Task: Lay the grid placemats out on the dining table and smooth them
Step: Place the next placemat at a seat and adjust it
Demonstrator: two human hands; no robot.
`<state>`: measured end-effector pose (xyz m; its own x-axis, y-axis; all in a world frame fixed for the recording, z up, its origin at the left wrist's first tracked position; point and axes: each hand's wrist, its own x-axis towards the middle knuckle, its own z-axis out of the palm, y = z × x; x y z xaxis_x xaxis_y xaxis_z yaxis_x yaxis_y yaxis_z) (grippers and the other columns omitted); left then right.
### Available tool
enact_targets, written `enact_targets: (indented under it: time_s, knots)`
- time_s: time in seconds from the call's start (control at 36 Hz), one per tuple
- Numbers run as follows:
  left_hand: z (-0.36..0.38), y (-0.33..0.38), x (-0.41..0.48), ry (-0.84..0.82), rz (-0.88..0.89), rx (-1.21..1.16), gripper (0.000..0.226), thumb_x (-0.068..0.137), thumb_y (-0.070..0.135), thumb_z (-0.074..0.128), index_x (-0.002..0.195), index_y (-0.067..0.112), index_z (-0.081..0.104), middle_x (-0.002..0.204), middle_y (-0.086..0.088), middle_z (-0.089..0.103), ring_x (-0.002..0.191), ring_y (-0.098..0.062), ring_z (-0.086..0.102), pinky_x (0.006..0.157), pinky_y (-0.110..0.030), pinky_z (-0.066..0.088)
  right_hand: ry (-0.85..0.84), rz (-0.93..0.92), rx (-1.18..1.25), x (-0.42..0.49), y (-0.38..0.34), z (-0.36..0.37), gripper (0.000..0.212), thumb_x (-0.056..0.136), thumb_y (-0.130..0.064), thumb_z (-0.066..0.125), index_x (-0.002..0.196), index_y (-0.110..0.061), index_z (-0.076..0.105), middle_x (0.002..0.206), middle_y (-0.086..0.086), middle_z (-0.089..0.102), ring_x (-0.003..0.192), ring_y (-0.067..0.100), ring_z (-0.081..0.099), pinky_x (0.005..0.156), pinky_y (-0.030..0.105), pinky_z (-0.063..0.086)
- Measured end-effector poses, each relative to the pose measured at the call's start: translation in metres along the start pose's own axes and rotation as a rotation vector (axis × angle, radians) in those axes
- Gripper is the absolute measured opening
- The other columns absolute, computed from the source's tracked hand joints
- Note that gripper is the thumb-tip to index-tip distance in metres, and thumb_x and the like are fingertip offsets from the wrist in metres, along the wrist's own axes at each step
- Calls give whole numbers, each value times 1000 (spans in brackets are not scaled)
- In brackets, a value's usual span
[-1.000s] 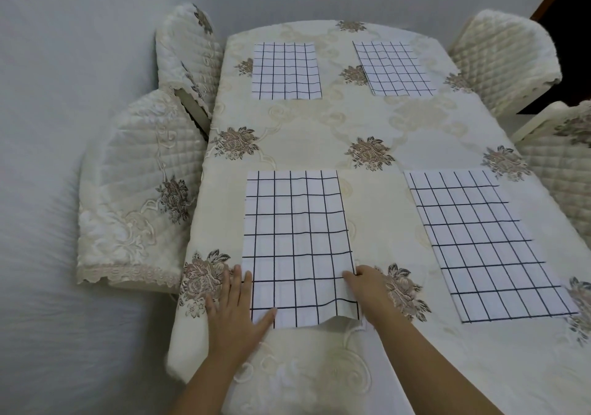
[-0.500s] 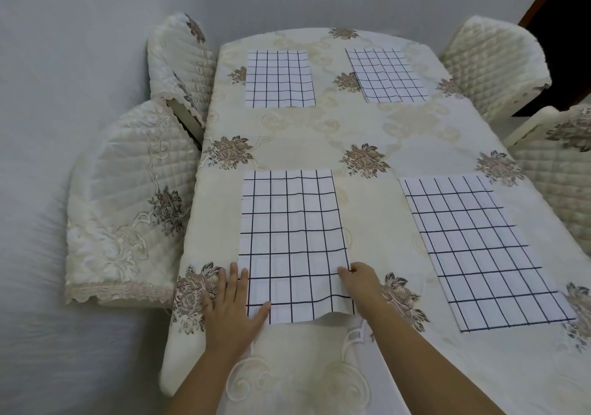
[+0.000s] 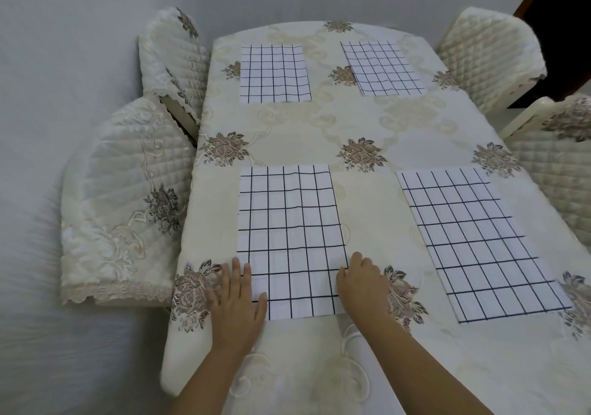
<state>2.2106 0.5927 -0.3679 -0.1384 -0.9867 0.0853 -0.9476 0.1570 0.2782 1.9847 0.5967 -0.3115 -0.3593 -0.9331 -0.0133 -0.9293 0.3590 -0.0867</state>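
Flattened, your left hand (image 3: pixel 238 299) presses the near-left placemat (image 3: pixel 291 232) at its corner; your right hand (image 3: pixel 361 283) curls at its edge, pinch unclear. Near-right placemat (image 3: pixel 473 238), far-left placemat (image 3: pixel 275 74) and far-right placemat (image 3: pixel 382 67) lie flat on the dining table (image 3: pixel 367 120); likely only this smoothing is left.

Pale grey wall (image 3: pixel 80 14), quilted cream left chairs (image 3: pixel 121 197) and right chairs (image 3: pixel 489 50), dark doorway (image 3: pixel 569 30) upper right.

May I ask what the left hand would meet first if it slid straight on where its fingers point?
The left hand lies flat on the near-left placemat; ahead it would run along that mat's left edge, then tablecloth, probably reaching the far-left placemat.
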Motion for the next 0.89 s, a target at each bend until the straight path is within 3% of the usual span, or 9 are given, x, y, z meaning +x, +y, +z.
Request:
enact_targets:
  time_s: [0.08,0.17,0.33,0.39,0.44,0.61,0.69,0.75,0.89]
  knots:
    - [1,15,-1,21,123,-9,65,90,36,28,149,19,8,158,3,-4,145,-13,-6,113,-46,-4,112,-99,-18,-5,-5,9,28,64,-15,68,87,-2,58,75,14,58,60,31,58,51,34,48]
    - [5,34,-2,-27,203,-31,69,87,31,32,149,22,3,157,7,-10,145,-13,-5,112,-43,0,96,-291,12,-13,-16,18,46,77,-28,40,117,-6,47,115,19,64,105,37,63,79,51,53]
    - [14,37,-3,-100,187,15,55,88,37,30,140,19,30,158,8,-6,144,-9,-10,106,-50,19,-119,-393,32,-33,-16,38,58,92,-44,26,144,-19,29,148,-2,36,144,24,7,100,49,38]
    - [7,32,-2,-120,182,24,55,86,36,32,139,22,32,156,3,19,144,-9,-9,102,-56,32,-119,-359,29,-32,-4,44,59,96,-47,18,149,-22,15,157,-4,14,145,16,-9,110,46,25]
    - [3,24,-2,-140,191,45,52,90,37,29,140,23,32,149,-2,35,144,-10,-8,97,-60,36,-142,-315,38,-27,9,44,56,95,-48,19,146,-23,25,154,-8,20,144,14,-12,109,46,25]
    - [-6,12,-1,-177,212,58,58,98,42,7,137,16,42,146,-5,40,144,-15,9,99,-58,34,-263,-217,212,-22,43,23,69,87,-50,4,149,-21,11,152,-12,-9,143,7,-9,115,34,-6]
    - [-9,27,-1,-123,163,26,53,92,34,27,121,5,60,133,-17,54,130,-30,40,93,-62,37,-262,-81,552,-20,52,8,43,100,-27,32,141,-15,37,152,-2,28,140,12,24,116,27,16]
    - [-9,44,0,-110,149,-4,51,82,29,35,114,3,63,127,-20,57,122,-36,50,91,-61,39,-178,54,770,-18,60,-4,31,97,-16,42,126,-11,53,129,2,53,118,14,48,92,11,36]
    - [-13,110,2,-157,266,-128,44,78,26,39,110,5,61,120,-16,62,115,-28,51,88,-48,49,-81,269,921,-9,101,-31,25,95,-10,43,116,-11,57,111,-1,56,97,10,52,70,7,36]
